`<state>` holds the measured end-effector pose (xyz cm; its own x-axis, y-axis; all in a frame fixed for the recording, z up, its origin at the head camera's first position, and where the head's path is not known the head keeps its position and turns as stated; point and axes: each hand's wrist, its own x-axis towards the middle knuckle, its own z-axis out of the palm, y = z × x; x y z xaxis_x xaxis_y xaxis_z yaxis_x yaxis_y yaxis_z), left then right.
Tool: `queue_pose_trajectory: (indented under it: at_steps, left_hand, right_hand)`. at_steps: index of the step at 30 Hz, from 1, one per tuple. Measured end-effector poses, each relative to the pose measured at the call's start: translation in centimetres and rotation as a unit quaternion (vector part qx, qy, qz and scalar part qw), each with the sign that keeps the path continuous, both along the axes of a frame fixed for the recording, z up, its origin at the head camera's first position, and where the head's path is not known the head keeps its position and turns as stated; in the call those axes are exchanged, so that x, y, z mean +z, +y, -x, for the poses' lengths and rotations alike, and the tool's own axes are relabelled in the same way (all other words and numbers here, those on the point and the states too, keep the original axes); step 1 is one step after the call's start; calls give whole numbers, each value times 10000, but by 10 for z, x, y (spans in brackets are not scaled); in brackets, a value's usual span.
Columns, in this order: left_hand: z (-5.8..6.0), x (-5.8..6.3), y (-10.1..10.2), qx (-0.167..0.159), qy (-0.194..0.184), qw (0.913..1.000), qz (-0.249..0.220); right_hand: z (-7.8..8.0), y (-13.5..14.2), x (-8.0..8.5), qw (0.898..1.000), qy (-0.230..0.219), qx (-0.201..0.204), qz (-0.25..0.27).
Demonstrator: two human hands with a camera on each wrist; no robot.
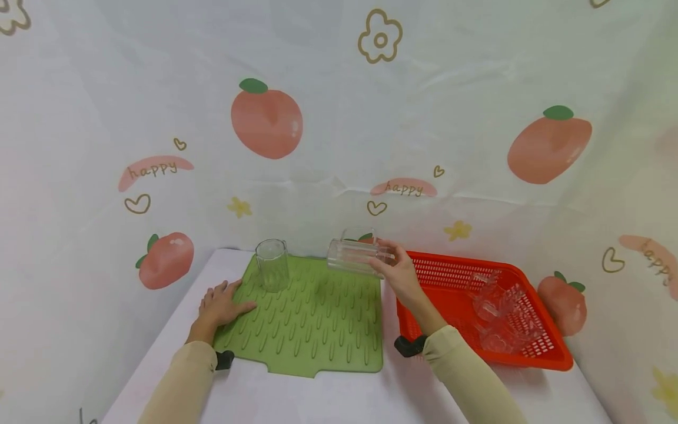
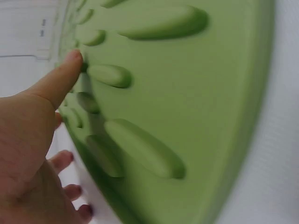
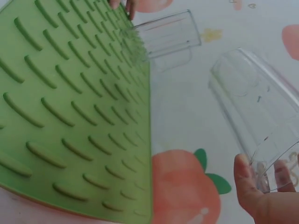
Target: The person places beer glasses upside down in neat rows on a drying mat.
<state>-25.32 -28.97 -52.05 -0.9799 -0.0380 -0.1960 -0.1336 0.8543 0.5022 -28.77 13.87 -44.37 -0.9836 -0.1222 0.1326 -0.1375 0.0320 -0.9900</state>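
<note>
My right hand (image 1: 398, 272) grips a clear glass mug (image 1: 352, 257) near one end. The mug is tipped onto its side in the air over the back right part of a green ridged mat (image 1: 328, 318), its handle upward in the head view. A second clear mug (image 1: 272, 266) stands upright at the mat's back left; its handle (image 3: 174, 61) shows in the right wrist view. My left hand (image 1: 218, 305) rests at the mat's left edge, fingers spread, thumb over the ridges. The left wrist view shows that thumb (image 2: 58, 79) close against the green surface.
To the right of the mat stands a red perforated basket (image 1: 418, 303) with several clear glass mugs (image 1: 500, 315) heaped in its right half. A white cloth (image 1: 339, 147) printed with fruit hangs behind the white table (image 1: 349, 400).
</note>
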Motion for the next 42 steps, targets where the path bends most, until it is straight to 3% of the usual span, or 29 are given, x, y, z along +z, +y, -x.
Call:
queue_pose_trajectory:
  at_steps: [6, 10, 15, 19, 24, 28, 32, 35, 38, 42]
  left_hand:
    - [5, 11, -5, 58, 8, 9998, -184]
    - [11, 27, -8, 359, 177, 9972, -627]
    - [16, 58, 4, 525, 677, 9908, -1048]
    - [13, 80, 22, 515, 1142, 9831, -1333]
    - [8, 96, 49, 298, 2016, 9626, -1787]
    - [8, 103, 74, -95, 2498, 9389, -2368]
    - [8, 108, 98, -451, 2531, 9236, -2843]
    - [9, 109, 113, -733, 2410, 9207, -2981]
    - [12, 103, 123, -1026, 2182, 9240, -2968]
    - [14, 92, 133, -1090, 1806, 9329, -2917]
  right_hand:
    - [6, -7, -4, 9999, 8, 63, 79]
    - [6, -10, -5, 9999, -92, 27, -46]
    - [8, -12, -7, 10000, -80, 7, 1]
    - [11, -15, -11, 10000, -7, -36, -55]
    - [10, -20, -13, 9999, 81, 43, -120]
    - [10, -21, -13, 9997, 180, 44, -156]
    - [8, -24, -13, 9996, 230, -7, -168]
    - [7, -26, -13, 9997, 233, -28, -38]
    - [9, -29, -14, 9997, 238, -19, 103]
    - [8, -32, -15, 9996, 228, 82, 165]
